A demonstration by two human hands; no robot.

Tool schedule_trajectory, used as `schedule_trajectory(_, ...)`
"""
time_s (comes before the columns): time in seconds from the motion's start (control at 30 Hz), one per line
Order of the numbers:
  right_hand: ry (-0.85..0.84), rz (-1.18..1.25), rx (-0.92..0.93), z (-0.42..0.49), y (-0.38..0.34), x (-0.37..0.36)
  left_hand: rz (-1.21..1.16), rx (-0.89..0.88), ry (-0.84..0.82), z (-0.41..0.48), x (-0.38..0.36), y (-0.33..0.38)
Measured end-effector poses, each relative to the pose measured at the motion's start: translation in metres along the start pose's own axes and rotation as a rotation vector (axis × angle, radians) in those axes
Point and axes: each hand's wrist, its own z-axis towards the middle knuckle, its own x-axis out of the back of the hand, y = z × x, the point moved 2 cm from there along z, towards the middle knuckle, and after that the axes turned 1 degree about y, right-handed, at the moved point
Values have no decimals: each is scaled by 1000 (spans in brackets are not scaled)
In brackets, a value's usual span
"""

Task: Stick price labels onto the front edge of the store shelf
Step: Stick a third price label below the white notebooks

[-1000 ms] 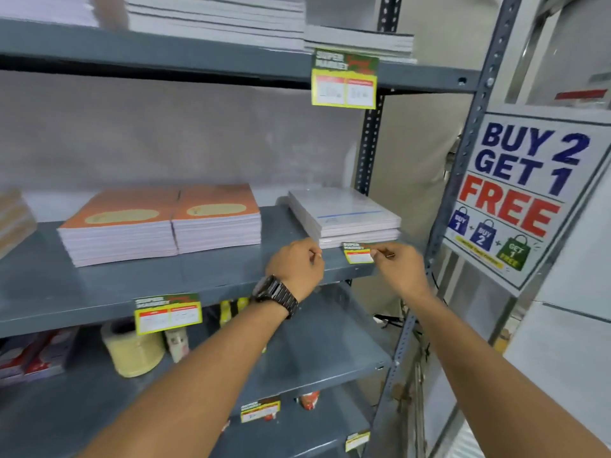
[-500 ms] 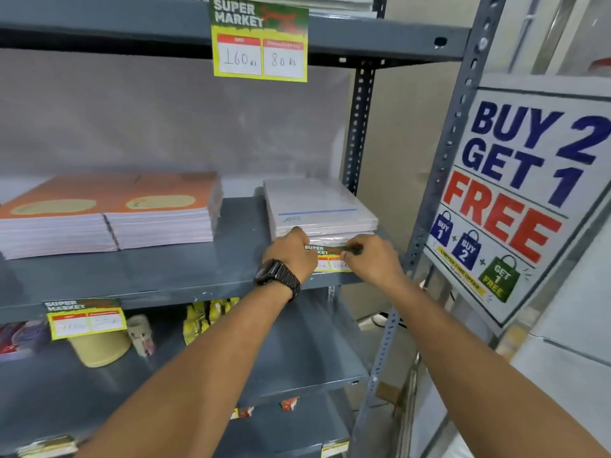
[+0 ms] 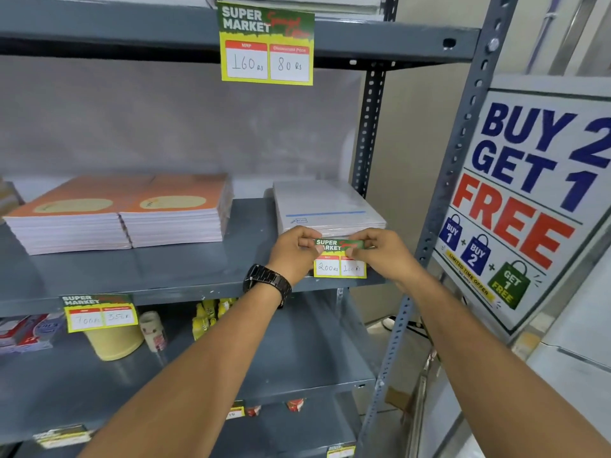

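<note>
A green and yellow price label [image 3: 339,261] reading 200 and 100 hangs at the front edge of the middle grey shelf [image 3: 185,292], below a stack of white pads [image 3: 325,206]. My left hand [image 3: 294,254] pinches its upper left corner. My right hand [image 3: 380,254] pinches its upper right corner, covering part of the green header. A black watch sits on my left wrist. Two more labels are stuck on: one on the top shelf edge [image 3: 266,44], one at the left of the middle shelf edge [image 3: 99,312].
Two stacks of orange notebooks [image 3: 122,213] lie left of the white pads. A "Buy 2 Get 1 Free" sign [image 3: 525,200] leans at the right behind the perforated upright [image 3: 463,133]. Tape rolls and packets fill the lower shelf [image 3: 112,338].
The view has come closer to the shelf. The label, held tilted near the edge before, now hangs flat against the front edge, with both hands at its top corners.
</note>
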Motion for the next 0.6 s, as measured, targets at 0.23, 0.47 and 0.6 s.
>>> schedule_trajectory(0.23, 6, -71, 115, -23, 8, -1, 321, -169, 68, -29, 9, -8)
schedule_trajectory(0.47, 99, -227, 157, -40, 21, -13, 515, -197, 64, -45, 2, -18)
schedule_trajectory(0.6, 102, -292, 149, -41, 28, -16, 602, -206, 25, -49, -4, -23)
